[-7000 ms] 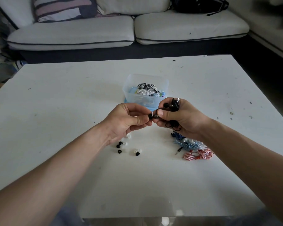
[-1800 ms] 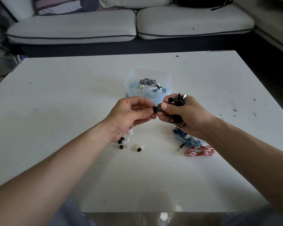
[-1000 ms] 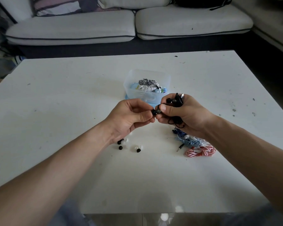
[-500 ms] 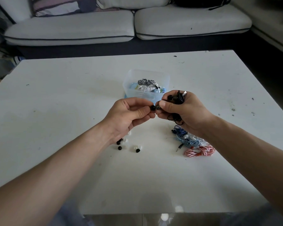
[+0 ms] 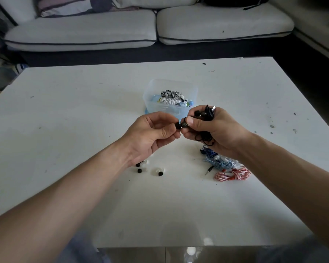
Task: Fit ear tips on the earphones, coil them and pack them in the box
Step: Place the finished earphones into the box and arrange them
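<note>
My right hand [image 5: 215,131] grips a bundle of black earphones [image 5: 207,114], with one earbud [image 5: 184,124] pinched between thumb and forefinger. My left hand [image 5: 150,133] pinches a black ear tip [image 5: 177,126] against that earbud. Both hands hover above the table, just in front of a clear plastic box [image 5: 169,111] that holds several coiled earphones. Loose black and white ear tips [image 5: 150,168] lie on the table under my left wrist. Blue earphones [image 5: 217,162] and red-and-white earphones [image 5: 234,174] lie under my right wrist.
The white table [image 5: 84,120] has its near edge at the bottom of the view. A grey sofa [image 5: 150,29] stands beyond the far edge. A metal jack plug [image 5: 209,169] sticks out from the blue cable.
Both hands have stayed together at the earbud, drifting only slightly. The ear tip is still pressed against the earbud; the things on the table have not moved.
</note>
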`<action>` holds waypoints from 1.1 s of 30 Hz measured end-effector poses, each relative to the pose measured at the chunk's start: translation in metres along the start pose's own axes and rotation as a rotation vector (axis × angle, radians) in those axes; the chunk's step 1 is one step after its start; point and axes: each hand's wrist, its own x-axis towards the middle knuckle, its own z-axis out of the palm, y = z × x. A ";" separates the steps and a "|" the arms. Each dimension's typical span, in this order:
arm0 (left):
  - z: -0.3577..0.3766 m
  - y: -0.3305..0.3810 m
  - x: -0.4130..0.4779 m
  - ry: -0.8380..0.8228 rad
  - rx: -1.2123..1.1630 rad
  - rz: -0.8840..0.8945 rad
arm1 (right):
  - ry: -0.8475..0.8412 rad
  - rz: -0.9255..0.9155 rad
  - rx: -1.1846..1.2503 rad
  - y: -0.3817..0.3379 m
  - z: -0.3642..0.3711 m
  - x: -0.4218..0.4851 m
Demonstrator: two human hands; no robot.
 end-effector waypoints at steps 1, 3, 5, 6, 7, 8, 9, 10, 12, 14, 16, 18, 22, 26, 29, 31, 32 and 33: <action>0.000 0.000 0.000 -0.001 -0.002 -0.001 | 0.002 0.002 0.003 0.000 0.000 0.000; 0.000 -0.002 0.000 0.001 -0.005 -0.003 | 0.002 0.005 0.006 0.001 0.000 0.000; 0.000 -0.003 0.000 0.009 -0.008 -0.003 | 0.002 0.010 0.011 0.001 0.001 0.000; 0.000 -0.003 0.001 0.014 -0.007 -0.001 | 0.004 0.012 0.012 0.001 0.001 0.000; 0.000 -0.004 0.001 0.018 -0.004 0.002 | 0.007 0.012 0.013 0.001 0.001 0.000; 0.000 -0.004 0.001 0.021 0.001 0.006 | 0.010 0.013 0.014 0.001 0.001 0.000; 0.000 -0.004 0.001 0.024 0.007 0.010 | 0.012 0.013 0.013 0.001 0.001 0.000; 0.001 -0.004 0.001 0.026 0.013 0.014 | 0.012 0.012 0.009 0.001 0.001 -0.001; 0.001 -0.005 0.001 0.036 0.022 0.023 | 0.014 0.009 -0.002 0.001 0.001 -0.001; 0.000 -0.006 0.002 0.049 0.024 0.029 | 0.026 0.010 -0.010 0.001 0.002 -0.002; 0.000 -0.007 0.002 0.063 0.021 0.033 | 0.031 0.010 -0.010 0.001 0.002 -0.002; 0.000 -0.009 0.003 0.070 0.020 0.033 | 0.030 0.014 -0.008 0.001 0.001 -0.002; 0.000 -0.010 0.003 0.070 0.038 0.017 | 0.033 0.029 -0.036 0.001 0.000 -0.001; 0.000 -0.011 0.002 0.067 0.033 -0.006 | 0.010 0.029 -0.084 0.002 -0.001 -0.001; -0.001 -0.011 0.002 0.057 0.044 -0.030 | -0.012 0.039 -0.125 0.002 -0.003 -0.001; -0.002 -0.012 0.002 0.048 0.047 -0.048 | -0.026 0.055 -0.141 0.001 -0.004 0.000; -0.003 -0.012 0.002 0.045 0.047 -0.057 | -0.031 0.063 -0.152 0.001 -0.005 0.000; -0.003 -0.012 0.002 0.041 0.052 -0.063 | -0.034 0.070 -0.163 0.000 -0.005 0.000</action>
